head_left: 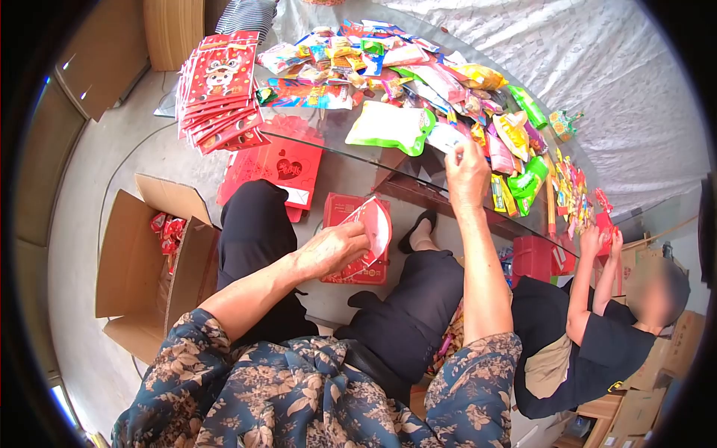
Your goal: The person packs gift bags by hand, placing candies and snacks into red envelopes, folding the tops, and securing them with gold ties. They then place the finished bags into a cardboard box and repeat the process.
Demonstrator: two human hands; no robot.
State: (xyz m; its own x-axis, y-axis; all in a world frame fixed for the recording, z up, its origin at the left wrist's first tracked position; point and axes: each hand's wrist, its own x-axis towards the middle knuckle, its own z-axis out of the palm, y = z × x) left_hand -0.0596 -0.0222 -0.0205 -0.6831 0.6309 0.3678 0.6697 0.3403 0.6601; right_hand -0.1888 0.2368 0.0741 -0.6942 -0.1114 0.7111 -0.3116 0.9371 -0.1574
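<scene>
My left hand (340, 246) is closed on an opened red paper bag (379, 230), held above the gap between my knees. Over the glass table's near edge, my right hand (468, 175) pinches a small white packet (446, 137). Beside that packet lies a white and green snack bag (390, 128). Many colourful snack packets (441, 78) spread along the table behind it. A stack of red printed bags (222, 86) rests at the table's left end.
An open cardboard box (134, 257) holding red packets stands on the floor at left. Red boxes (328, 211) lie below the table. Another person (597, 336) sits at right, both hands on a red bag (603, 224).
</scene>
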